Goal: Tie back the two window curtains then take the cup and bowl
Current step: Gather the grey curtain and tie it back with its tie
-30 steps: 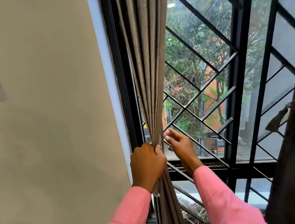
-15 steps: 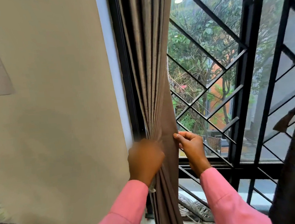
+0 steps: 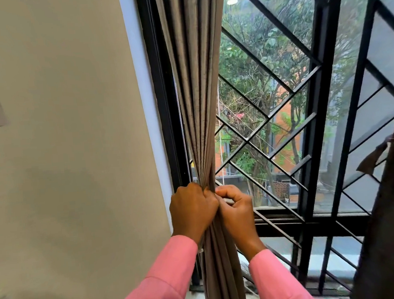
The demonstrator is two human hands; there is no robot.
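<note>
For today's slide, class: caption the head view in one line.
Both hands, left and right, bunch the grey curtain at the barred window.

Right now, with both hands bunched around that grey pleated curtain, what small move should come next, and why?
Probably wrap and fasten a tie around the bunch. The left hand and right hand squeeze the grey pleated curtain into a tight bundle beside the black window frame, but no finished tie shows.

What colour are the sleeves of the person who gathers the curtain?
Pink, on both sleeves, clearest in the head view.
</note>
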